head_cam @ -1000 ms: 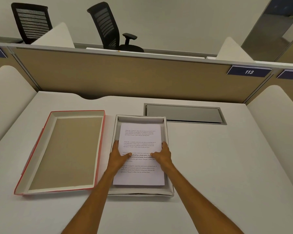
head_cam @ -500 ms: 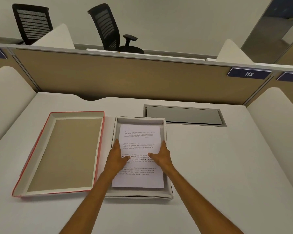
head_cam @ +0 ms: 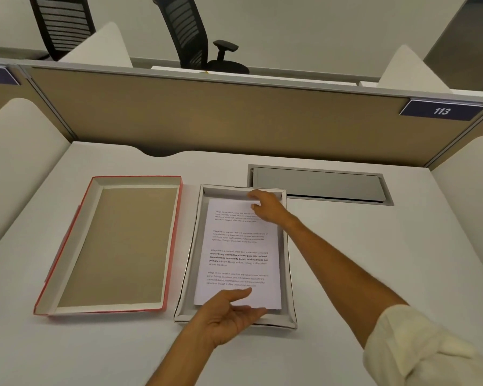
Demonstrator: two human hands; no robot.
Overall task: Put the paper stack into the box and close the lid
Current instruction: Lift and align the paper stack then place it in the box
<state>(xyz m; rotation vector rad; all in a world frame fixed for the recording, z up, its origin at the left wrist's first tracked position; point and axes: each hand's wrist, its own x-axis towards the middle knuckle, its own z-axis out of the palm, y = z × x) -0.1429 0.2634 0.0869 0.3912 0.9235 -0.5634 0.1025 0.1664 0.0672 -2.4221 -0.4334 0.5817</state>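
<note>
A white paper stack (head_cam: 239, 246) with printed text lies flat inside the shallow white box (head_cam: 288, 274) in the middle of the desk. My right hand (head_cam: 267, 206) rests on the stack's far right corner, fingers curled on the paper's edge. My left hand (head_cam: 229, 316) is at the stack's near edge, palm turned up, fingers spread and touching the paper. The red-edged lid (head_cam: 112, 243) lies upside down to the left of the box, showing its brown inside.
A grey metal cable flap (head_cam: 318, 185) is set in the desk behind and right of the box. A tan partition (head_cam: 207, 118) closes the back, white dividers stand at both sides, and black chairs stand beyond.
Both hands left the middle of the sheet. My right hand went to the far corner and my left hand drew back to the near edge and turned palm up.
</note>
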